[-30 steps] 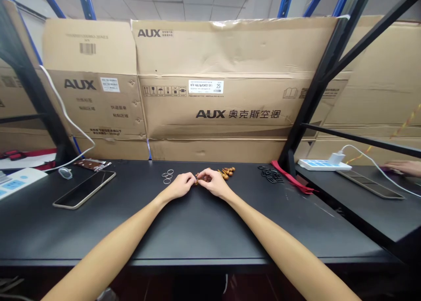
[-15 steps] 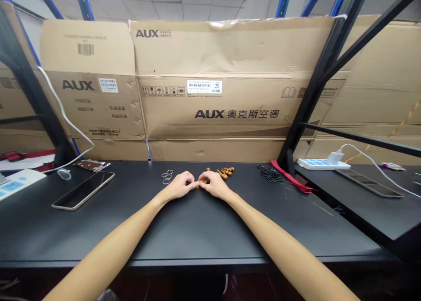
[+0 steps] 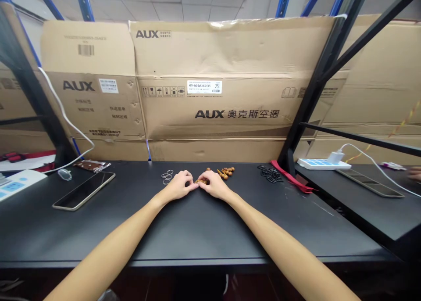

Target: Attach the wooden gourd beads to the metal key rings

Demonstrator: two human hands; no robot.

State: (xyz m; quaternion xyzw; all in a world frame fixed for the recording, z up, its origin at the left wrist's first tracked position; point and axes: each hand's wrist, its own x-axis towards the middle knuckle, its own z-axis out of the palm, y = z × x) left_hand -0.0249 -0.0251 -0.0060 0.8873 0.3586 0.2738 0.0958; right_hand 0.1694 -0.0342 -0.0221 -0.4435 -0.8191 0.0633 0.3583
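In the head view, your right hand [image 3: 213, 184] pinches a small brown gourd-shaped wooden bead [image 3: 201, 181] in its fingertips, held just above the matte black tabletop [image 3: 98, 231]. Your left hand [image 3: 179, 186] is narrowly closed just beside the bead; you cannot tell whether it grips it. A cluster of brown gourd-shaped wooden beads [image 3: 224, 173] lies just beyond your right hand, and silver metal split rings [image 3: 167, 176] lie just beyond your left. Further right lie black rubber rings [image 3: 270, 173] and a red fabric strap [image 3: 291, 179].
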